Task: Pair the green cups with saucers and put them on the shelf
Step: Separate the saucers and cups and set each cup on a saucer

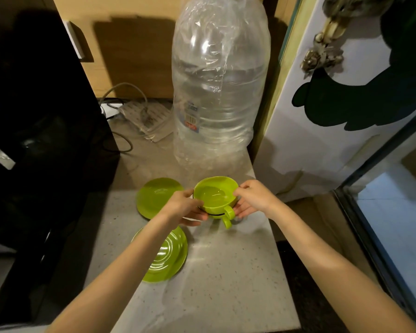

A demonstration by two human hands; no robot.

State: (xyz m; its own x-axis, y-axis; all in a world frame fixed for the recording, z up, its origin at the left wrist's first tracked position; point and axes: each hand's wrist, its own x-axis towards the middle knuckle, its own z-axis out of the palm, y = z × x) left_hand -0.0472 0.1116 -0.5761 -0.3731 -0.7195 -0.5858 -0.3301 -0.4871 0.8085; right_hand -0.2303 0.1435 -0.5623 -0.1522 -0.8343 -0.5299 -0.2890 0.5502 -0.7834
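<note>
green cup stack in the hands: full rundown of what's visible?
The green cup stack looks like two glossy lime-green cups nested upright; two handles point toward the camera, with a dark line between the cups. The top cup looks empty. The left hand and right hand grip opposite sides. It sits at the speckled counter, right of two saucers; whether lifted is unclear.

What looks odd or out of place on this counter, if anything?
Nothing is spilled or broken. The two green cups are nested, two handles showing, held between the left hand and right hand. Two saucers lie bare on the counter. A huge plastic-wrapped water bottle crowds the back.
</note>
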